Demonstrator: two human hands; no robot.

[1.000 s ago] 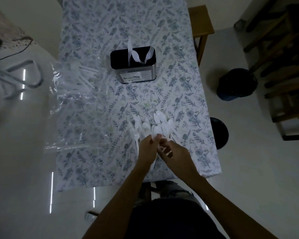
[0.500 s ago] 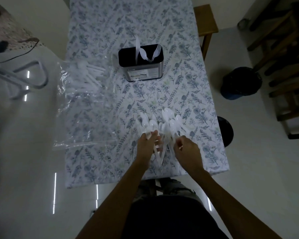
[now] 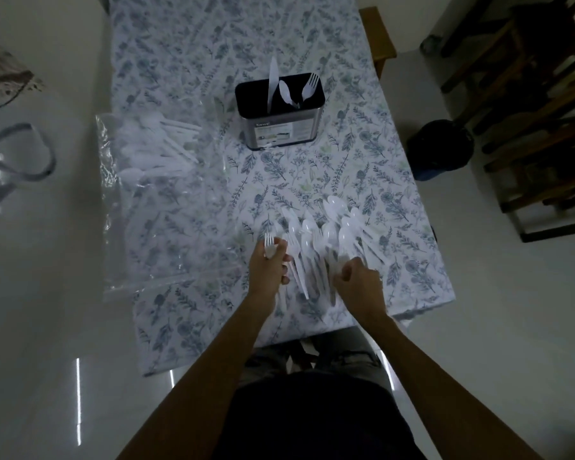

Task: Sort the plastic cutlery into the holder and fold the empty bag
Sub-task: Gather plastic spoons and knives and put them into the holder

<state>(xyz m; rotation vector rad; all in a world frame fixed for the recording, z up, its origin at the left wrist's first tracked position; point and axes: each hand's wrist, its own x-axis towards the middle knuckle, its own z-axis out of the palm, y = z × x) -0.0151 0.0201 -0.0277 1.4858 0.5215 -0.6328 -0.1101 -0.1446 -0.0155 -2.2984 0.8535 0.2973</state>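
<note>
Left hand (image 3: 269,267) grips a white fork (image 3: 269,244), apparently separating it by type. Right hand (image 3: 357,283), fingers curled, picks at the cutlery pile (image 3: 326,240); holder (image 3: 279,111) waits at 12 o'clock.

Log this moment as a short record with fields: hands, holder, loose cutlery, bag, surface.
left hand: left hand holds a white fork, tines pointing away from the person
right hand: right hand curled at the near edge of the pile; grip unclear
holder: dark cutlery holder upright, containing a knife, a spoon and a fork
loose cutlery: pile of spoons and forks fanned out between the hands
bag: clear plastic bag lying flat at the table's left edge, cutlery still inside
surface: floral tablecloth
</note>
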